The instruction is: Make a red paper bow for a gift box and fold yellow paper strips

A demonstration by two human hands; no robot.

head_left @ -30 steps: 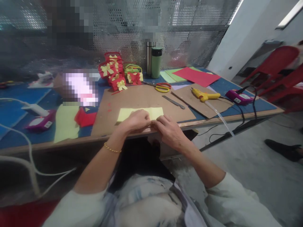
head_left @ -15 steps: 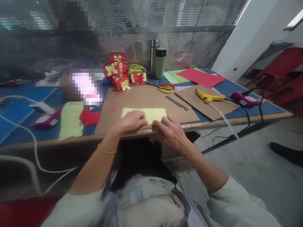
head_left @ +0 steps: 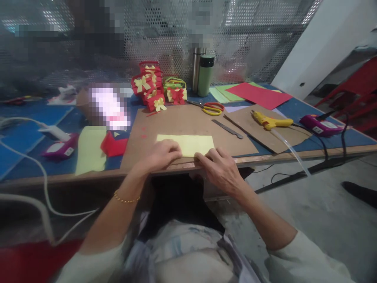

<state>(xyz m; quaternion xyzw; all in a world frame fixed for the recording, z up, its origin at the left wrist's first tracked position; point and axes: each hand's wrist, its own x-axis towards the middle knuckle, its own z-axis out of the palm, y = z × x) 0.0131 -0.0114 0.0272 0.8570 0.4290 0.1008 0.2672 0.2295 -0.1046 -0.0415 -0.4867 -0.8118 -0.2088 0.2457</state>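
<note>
A pale yellow sheet of paper (head_left: pixel 196 144) lies on a brown cardboard sheet (head_left: pixel 176 120) near the table's front edge. My left hand (head_left: pixel 165 154) grips its near left part, fingers curled with the thumb along the near edge. At the near right corner, my right hand (head_left: pixel 221 167) has its thumb and bent fingers closed on the paper. Between the two hands the near edge shows as a straight line. The fingertips under the paper are partly hidden.
Beyond the paper lie a dark blade (head_left: pixel 226 129) and scissors (head_left: pixel 212 108). A yellow glue gun (head_left: pixel 269 120) rests on cardboard at right. Red and yellow paper baskets (head_left: pixel 150 86) and a green bottle (head_left: pixel 205 76) stand behind. Left are yellow paper (head_left: pixel 92 149) and red paper (head_left: pixel 114 145).
My hands have moved slightly apart along the paper's near edge, so more of it shows between them. The whole view has shifted a little.
</note>
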